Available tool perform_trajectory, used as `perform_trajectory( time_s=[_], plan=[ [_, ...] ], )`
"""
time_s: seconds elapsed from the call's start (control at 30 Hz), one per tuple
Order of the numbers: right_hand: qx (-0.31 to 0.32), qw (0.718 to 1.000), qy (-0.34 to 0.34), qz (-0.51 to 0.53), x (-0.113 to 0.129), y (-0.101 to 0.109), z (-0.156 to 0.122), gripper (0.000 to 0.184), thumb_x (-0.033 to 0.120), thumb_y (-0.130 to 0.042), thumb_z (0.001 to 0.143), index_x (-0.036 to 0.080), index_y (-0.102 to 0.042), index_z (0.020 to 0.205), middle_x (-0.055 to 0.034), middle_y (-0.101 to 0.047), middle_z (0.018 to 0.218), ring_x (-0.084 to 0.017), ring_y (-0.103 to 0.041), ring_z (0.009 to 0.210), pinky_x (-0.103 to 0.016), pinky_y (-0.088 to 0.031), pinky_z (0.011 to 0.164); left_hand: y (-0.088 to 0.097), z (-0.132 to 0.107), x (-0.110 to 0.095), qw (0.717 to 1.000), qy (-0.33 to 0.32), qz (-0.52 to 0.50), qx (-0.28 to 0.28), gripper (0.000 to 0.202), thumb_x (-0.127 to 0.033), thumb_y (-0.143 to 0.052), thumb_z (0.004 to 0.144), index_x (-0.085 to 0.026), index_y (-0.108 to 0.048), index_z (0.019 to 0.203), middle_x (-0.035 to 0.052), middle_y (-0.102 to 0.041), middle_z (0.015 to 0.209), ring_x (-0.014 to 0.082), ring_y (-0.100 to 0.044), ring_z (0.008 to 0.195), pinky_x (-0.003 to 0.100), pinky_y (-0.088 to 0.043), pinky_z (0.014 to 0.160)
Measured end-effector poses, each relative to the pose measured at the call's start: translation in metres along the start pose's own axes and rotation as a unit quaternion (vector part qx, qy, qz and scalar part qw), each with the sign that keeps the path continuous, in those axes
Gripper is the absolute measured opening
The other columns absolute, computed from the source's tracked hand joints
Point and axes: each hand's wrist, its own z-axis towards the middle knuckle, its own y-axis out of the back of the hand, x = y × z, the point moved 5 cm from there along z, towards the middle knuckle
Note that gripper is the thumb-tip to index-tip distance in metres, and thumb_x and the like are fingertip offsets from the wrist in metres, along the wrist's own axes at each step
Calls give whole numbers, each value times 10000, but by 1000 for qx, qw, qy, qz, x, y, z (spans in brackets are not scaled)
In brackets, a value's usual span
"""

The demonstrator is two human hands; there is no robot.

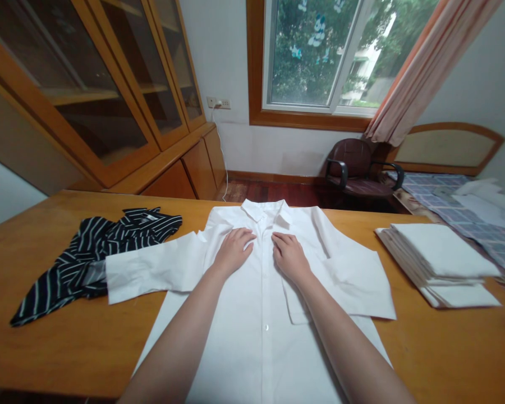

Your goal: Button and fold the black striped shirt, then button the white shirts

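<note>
A white button-up shirt (244,336) lies front side up, its collar at the far edge of the wooden table (33,359) and its sleeves spread to both sides. My left hand (234,249) rests flat on the left chest of the shirt, just below the collar, fingers stretched out. Opposite it, across the button strip, my right hand (289,255) lies flat on the right chest above the pocket. Neither hand grips the cloth. The shirt's lower end runs out of view between my forearms.
A crumpled black-and-white striped garment (105,247) lies at the left, touching the shirt's sleeve. On the right stands a stack of folded white cloth (441,252). Beyond the table are a glass-door cabinet (151,134), an armchair (353,163) and a bed (483,219).
</note>
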Motion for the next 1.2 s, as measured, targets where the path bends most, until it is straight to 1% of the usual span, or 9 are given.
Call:
perform_trajectory(
  time_s=[0.2,0.3,0.43,0.5,0.57,0.67,0.8,0.97,1.2],
  plan=[
    [-19,1000,5,18,-2,-1,5,396,155,-516,926,193,-636,1301,-67,-604,1383,-271,-472,1227,-425,-399,1052,-2,6,5,1000,-2,-12,-2,256,-197,-578,900,-245,-702,1119,52,-650,1211,238,-568,1157,447,-406,1092],
    [-34,999,16,29,-3,-1,5,339,156,-546,921,198,-670,1234,-76,-630,1328,-274,-485,1203,-415,-403,1030,-1,7,6,1000,-5,-21,-7,252,-187,-575,897,-237,-710,1104,53,-659,1189,237,-572,1137,442,-421,1080],
    [-38,996,55,66,2,5,0,171,213,-571,953,203,-722,1034,-77,-695,1054,-234,-551,1012,-366,-433,919,0,7,8,1000,-2,-27,-14,255,-156,-562,888,-223,-727,1070,55,-677,1147,234,-581,1105,439,-446,1066],
    [-14,994,76,72,8,6,-6,149,245,-589,960,199,-724,920,-57,-680,887,-206,-562,883,-338,-432,840,0,7,9,1000,1,-26,-18,266,-144,-554,882,-217,-734,1063,59,-686,1133,234,-587,1095,436,-464,1053],
    [32,990,111,75,17,5,-16,146,273,-631,945,198,-713,851,-34,-651,790,-185,-561,806,-320,-419,784,-2,8,9,1000,3,-21,-20,287,-127,-542,877,-215,-739,1067,59,-696,1149,234,-594,1112,438,-463,1065],
    [80,979,166,86,31,6,-33,112,314,-703,902,203,-708,888,-27,-645,814,-177,-567,807,-311,-418,768,-5,8,10,1000,7,-7,-19,341,-113,-518,880,-223,-732,1122,55,-689,1250,237,-576,1222,452,-423,1125],
    [75,978,178,84,31,8,-43,180,310,-752,860,211,-702,1002,-51,-639,924,-197,-561,873,-328,-444,801,-10,8,11,1000,13,16,-11,372,-144,-497,902,-215,-710,1198,63,-652,1341,242,-532,1322,447,-408,1151],
    [64,981,144,115,17,2,-31,114,235,-761,845,207,-710,943,-37,-626,885,-186,-565,849,-315,-460,787,-10,11,15,999,19,33,-7,374,-158,-494,905,-202,-706,1209,64,-639,1363,243,-533,1328,434,-410,1152],
    [78,977,123,154,14,-3,-11,94,168,-754,836,215,-740,917,-17,-640,848,-171,-575,858,-295,-447,816,-9,24,23,999,8,39,-21,356,-145,-500,897,-207,-714,1174,77,-668,1308,244,-562,1268,459,-402,1145]
  ],
)
